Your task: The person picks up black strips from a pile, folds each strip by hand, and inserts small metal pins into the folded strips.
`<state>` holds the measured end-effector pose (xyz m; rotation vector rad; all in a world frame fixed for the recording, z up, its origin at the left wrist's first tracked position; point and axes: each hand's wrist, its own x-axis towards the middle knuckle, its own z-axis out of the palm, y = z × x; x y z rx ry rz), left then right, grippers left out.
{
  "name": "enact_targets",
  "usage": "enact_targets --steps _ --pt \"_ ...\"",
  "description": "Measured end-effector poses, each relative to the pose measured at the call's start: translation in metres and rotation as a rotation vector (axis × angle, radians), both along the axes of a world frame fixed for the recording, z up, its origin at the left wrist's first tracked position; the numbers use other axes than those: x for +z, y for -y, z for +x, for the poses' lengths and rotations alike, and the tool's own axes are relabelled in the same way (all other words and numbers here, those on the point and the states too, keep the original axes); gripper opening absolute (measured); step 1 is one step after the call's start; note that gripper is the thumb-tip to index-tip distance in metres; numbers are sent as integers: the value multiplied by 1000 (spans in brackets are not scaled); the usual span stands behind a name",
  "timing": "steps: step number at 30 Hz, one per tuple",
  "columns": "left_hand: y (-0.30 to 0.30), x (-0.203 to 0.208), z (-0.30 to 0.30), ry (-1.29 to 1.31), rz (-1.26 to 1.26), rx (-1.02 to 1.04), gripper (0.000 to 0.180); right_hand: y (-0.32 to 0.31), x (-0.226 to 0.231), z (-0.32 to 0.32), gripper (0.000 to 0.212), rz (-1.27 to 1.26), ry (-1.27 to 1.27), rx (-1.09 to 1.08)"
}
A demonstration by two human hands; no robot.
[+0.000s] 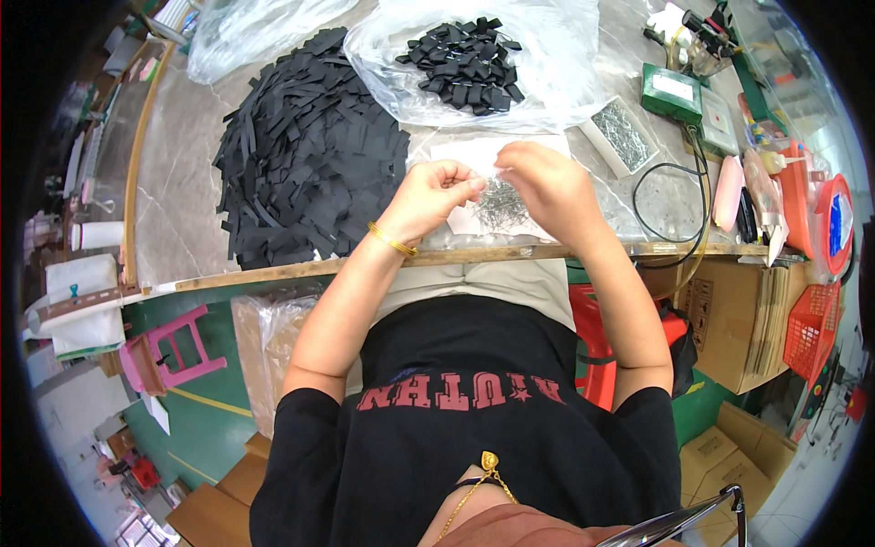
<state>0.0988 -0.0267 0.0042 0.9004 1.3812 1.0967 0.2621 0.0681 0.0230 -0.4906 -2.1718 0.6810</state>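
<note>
My left hand (432,202) is over the front edge of the table, its thumb and forefinger pinched together. Whatever lies between those fingertips is too small to make out. To its right, my right hand (547,190) arches with fingers bent inward, its tips hidden beneath or too small to read. Under and between both hands lies a loose heap of thin metal pins (499,208) on a white sheet (467,224). Left of my hands spreads a large pile of flat black strips (314,155). Beyond them, an open clear plastic bag (556,87) holds small folded black pieces (467,68).
A white box (597,146) of metal pins stands to the right. Farther right are a green device (672,93), a looping black cable (638,187) and a pink object (727,193). The wooden table edge (301,270) runs before me. Cardboard boxes (729,319) stand below right.
</note>
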Motion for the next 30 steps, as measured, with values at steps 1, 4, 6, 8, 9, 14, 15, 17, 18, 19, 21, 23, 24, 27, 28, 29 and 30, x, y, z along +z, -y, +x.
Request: enact_targets --steps 1,4,6,8,9,14,15,17,18,19,21,23,24,27,28,29,30 --pt "2 1 -1 -71 -13 -5 13 4 5 -1 15 211 150 99" --pt "3 -8 -4 -191 29 -64 11 18 10 -5 14 543 355 201" --pt "1 -7 -2 -201 32 -134 10 18 7 0 13 620 449 191" --pt "3 -14 -3 -162 59 -149 15 23 6 -2 12 637 440 202" --pt "5 -15 -6 -169 58 -139 15 26 5 -3 12 596 454 214" --pt "14 0 -38 -458 178 -276 11 24 -9 -1 12 417 391 161" --pt "18 2 -53 -560 173 -174 11 24 -8 1 12 370 363 136" --pt "21 11 -86 -838 174 -3 9 25 -8 1 12 322 336 115" --pt "19 17 -100 -1013 184 64 9 25 -7 0 12 257 291 91" --pt "15 17 -113 -1074 202 110 8 26 -6 0 11 193 245 67" --pt "4 20 -126 -1197 187 172 11 28 -5 -6 11 144 198 75" --pt "-3 20 -120 -1323 38 139 14 33 -2 -13 11 94 154 79" --pt "-8 20 -115 -1443 -116 103 18 36 0 -16 11 15 119 88" --pt "-10 1 -112 -1540 -121 155 22 44 2 -20 10 -115 92 98" --pt "-9 -1 -112 -1551 -93 203 21 45 2 -20 10 -167 99 99" --pt "-9 -2 -113 -1525 -82 209 19 45 1 -19 10 -167 101 96" --pt "-9 -1 -115 -1524 -81 207 19 45 -1 -18 10 -204 98 89"
